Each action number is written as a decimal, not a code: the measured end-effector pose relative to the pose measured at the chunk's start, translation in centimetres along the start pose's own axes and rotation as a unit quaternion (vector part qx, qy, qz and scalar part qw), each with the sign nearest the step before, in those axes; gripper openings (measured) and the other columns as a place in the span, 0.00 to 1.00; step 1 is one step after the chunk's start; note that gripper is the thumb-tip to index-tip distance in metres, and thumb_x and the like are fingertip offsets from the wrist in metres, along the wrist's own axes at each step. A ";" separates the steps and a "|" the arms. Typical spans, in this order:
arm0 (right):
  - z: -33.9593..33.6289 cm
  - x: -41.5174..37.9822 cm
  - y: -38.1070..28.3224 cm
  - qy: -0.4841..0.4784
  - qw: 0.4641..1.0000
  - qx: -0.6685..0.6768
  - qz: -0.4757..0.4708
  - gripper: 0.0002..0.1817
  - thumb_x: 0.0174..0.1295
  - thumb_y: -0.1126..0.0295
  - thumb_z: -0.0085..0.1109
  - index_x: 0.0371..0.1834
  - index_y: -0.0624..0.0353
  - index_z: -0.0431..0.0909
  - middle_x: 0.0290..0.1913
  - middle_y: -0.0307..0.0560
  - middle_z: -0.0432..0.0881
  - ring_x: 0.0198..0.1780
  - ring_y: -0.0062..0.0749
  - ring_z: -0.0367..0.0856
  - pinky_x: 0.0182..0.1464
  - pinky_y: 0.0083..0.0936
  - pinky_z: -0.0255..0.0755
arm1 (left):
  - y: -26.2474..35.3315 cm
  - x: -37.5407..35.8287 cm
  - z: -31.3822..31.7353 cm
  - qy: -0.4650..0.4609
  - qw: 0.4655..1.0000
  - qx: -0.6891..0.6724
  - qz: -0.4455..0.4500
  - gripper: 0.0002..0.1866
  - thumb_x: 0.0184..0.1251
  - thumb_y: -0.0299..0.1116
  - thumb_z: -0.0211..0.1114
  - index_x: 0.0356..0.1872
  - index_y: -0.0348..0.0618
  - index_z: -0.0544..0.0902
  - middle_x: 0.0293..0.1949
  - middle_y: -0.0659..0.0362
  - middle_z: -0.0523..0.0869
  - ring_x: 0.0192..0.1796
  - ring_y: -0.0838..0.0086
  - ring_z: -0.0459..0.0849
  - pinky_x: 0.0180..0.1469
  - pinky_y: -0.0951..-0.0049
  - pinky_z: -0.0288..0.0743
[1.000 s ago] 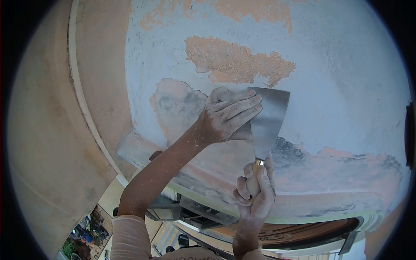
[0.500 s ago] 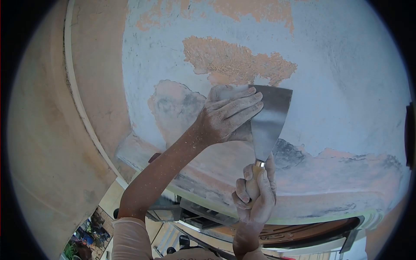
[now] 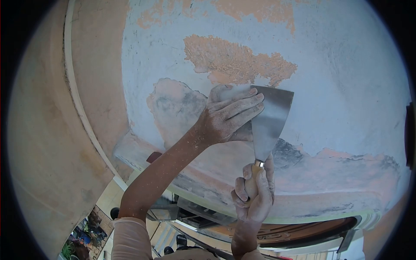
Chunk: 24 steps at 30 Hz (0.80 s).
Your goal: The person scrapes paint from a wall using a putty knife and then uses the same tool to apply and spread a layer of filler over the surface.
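My right hand (image 3: 255,190) is wrapped around the wooden handle (image 3: 252,187) of a wide putty knife, its metal blade (image 3: 273,117) pointing up against the wall. Across the left side of that blade lie the fingers of my left hand (image 3: 232,110), nearly straight, while the thumb reaches the blade's edge lower down, its tip hidden. White dust coats both hands. Just above the blade's top edge is a rough peach patch (image 3: 234,58) in the pale blue wall paint (image 3: 342,99).
A grey and pink bare patch (image 3: 175,102) lies left of my hands. Below runs a worn ledge (image 3: 325,199), with a dark carved wooden piece (image 3: 303,234) under it. A white strip (image 3: 80,99) curves down the left wall. Plants (image 3: 69,249) stand at lower left.
The putty knife blade has shifted very slightly to the right and down, with both hands keeping their hold. Otherwise the view is nearly the same.
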State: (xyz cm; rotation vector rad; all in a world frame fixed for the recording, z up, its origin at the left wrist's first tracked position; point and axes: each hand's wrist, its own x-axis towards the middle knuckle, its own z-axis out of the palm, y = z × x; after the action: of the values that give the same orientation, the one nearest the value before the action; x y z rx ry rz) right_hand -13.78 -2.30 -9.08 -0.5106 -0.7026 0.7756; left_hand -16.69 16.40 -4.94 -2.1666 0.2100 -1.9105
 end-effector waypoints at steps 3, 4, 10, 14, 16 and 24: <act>-0.3 0.4 0.3 -0.006 1.000 0.006 -0.003 0.26 0.69 0.72 0.40 0.70 0.54 0.52 0.35 0.44 0.69 0.16 0.14 0.61 0.11 0.08 0.53 | 0.3 -0.3 0.3 -0.004 1.000 -0.002 0.001 0.30 0.43 0.55 0.67 0.48 0.50 0.80 0.52 0.62 0.81 0.58 0.72 0.77 0.57 0.57 0.63; -0.2 0.6 0.4 -0.011 1.000 0.008 -0.007 0.26 0.69 0.72 0.40 0.70 0.54 0.51 0.35 0.44 0.69 0.16 0.14 0.61 0.11 0.09 0.54 | 0.0 0.0 0.3 0.005 1.000 -0.009 -0.004 0.29 0.44 0.54 0.68 0.48 0.50 0.80 0.52 0.62 0.81 0.58 0.72 0.77 0.56 0.57 0.63; -1.3 0.8 0.3 -0.004 1.000 -0.019 -0.005 0.25 0.70 0.69 0.35 0.70 0.53 0.47 0.33 0.44 0.68 0.14 0.15 0.61 0.08 0.08 0.55 | -0.1 -0.1 0.4 -0.002 1.000 0.001 0.005 0.28 0.47 0.53 0.66 0.49 0.51 0.80 0.53 0.62 0.80 0.58 0.72 0.77 0.56 0.56 0.62; 0.0 1.9 0.0 -0.018 1.000 -0.001 0.002 0.25 0.70 0.69 0.35 0.70 0.54 0.48 0.33 0.44 0.68 0.14 0.15 0.62 0.07 0.08 0.57 | -0.8 0.9 0.0 0.007 1.000 0.006 -0.008 0.27 0.49 0.52 0.65 0.49 0.51 0.80 0.53 0.62 0.80 0.58 0.72 0.77 0.55 0.57 0.62; 0.1 1.9 -0.2 -0.011 1.000 -0.003 0.004 0.25 0.70 0.69 0.36 0.70 0.54 0.49 0.33 0.45 0.69 0.13 0.15 0.62 0.07 0.08 0.57 | -0.6 0.8 0.0 -0.002 1.000 0.009 -0.009 0.26 0.49 0.52 0.65 0.49 0.51 0.80 0.53 0.62 0.80 0.58 0.72 0.77 0.54 0.57 0.63; -0.2 2.0 -0.5 -0.044 0.998 0.042 0.020 0.27 0.68 0.72 0.40 0.71 0.57 0.49 0.36 0.47 0.70 0.16 0.16 0.62 0.12 0.09 0.55 | -1.1 1.3 -0.5 0.011 1.000 0.018 0.002 0.26 0.49 0.51 0.64 0.48 0.50 0.80 0.53 0.62 0.80 0.58 0.71 0.77 0.52 0.59 0.64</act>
State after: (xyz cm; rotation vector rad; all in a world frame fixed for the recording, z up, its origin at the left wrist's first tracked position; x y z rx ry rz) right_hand -12.33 -1.08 -8.14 -0.4172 -0.7388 0.8663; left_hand -17.05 17.08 -3.38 -2.1211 0.1829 -1.9230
